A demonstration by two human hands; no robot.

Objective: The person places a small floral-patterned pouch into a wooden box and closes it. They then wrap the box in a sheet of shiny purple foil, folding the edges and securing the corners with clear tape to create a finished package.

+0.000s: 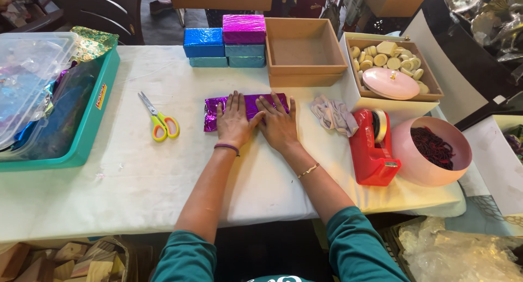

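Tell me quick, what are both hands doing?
Left hand: open, flat on the shiny purple foil sheet.
Right hand: open, flat on it too.

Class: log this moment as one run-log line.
left hand: flat on purple foil | right hand: flat on foil | scissors: left, untouched

Bright, even light; soft shadows; sharp focus; wide-angle bending at the edges.

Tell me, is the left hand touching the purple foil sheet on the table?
Touching. The head view shows the left hand lying flat, palm down, on the purple foil sheet, with its fingers spread over the foil and no gap visible. The right hand presses beside it.
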